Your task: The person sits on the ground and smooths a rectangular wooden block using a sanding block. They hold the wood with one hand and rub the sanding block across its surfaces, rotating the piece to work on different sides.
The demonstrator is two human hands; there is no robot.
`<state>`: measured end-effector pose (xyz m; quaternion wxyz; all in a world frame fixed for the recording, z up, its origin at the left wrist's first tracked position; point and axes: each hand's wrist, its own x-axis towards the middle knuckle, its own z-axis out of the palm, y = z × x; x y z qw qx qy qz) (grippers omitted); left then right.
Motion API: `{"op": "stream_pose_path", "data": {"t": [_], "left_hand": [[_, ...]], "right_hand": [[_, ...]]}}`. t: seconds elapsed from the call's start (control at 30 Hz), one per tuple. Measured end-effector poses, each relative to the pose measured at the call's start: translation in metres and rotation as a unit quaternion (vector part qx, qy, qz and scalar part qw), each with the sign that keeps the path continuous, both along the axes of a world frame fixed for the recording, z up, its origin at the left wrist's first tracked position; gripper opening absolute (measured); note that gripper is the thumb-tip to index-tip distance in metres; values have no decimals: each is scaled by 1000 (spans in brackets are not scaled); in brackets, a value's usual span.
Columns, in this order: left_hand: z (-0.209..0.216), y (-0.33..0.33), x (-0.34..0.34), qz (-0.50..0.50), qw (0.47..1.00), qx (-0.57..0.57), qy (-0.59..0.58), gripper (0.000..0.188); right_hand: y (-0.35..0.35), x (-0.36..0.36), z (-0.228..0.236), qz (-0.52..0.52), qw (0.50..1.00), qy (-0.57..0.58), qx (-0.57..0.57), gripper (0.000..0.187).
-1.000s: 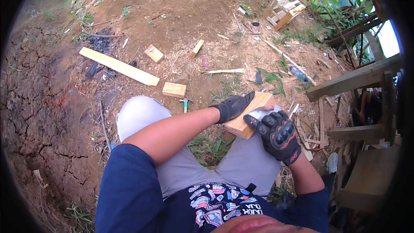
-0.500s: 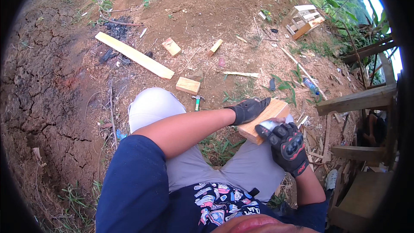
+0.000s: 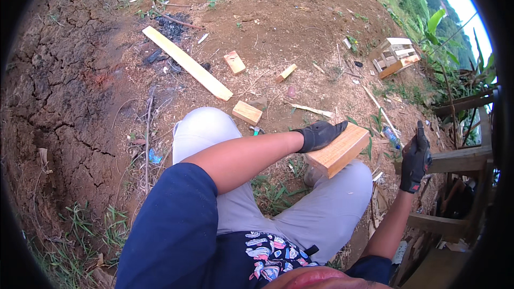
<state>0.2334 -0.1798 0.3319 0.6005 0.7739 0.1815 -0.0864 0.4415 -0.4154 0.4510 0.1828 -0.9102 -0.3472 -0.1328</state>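
Note:
My left hand (image 3: 322, 136), in a black glove, is closed over the far left edge of a thick wooden block (image 3: 342, 150). The block lies tilted at my right knee, its pale top face up and its grained side toward me. Away to the right of the block, my gloved right hand (image 3: 416, 159) is raised with its fingers stretched out. I see nothing in it, though part of the palm is hidden. A hammer (image 3: 257, 130) with a green handle lies on the ground beyond my left forearm, mostly covered by it.
A long board (image 3: 187, 64) and small wooden blocks (image 3: 247, 112), (image 3: 234, 62) lie on the dirt ahead. A slatted wooden crate (image 3: 395, 58) stands far right. A plastic bottle (image 3: 391, 137) lies near my right hand. A timber frame (image 3: 455, 161) rises at the right.
My right hand has come off the block and moved right, its fingers straightening. The whitish piece seen under it before no longer shows. My left hand still grips the block.

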Motion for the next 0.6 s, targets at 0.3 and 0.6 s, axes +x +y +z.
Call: {"op": "stream_pose_path", "data": {"t": [0.3,0.6], "left_hand": [[-24,70,-12,325,945,-20,-35,93],[-11,84,-53,352,927,73,111,82]], "right_hand": [[145,-22,-107,256,688,592,333,37],[207,-150,-115,167,612,692,345,54]]}}
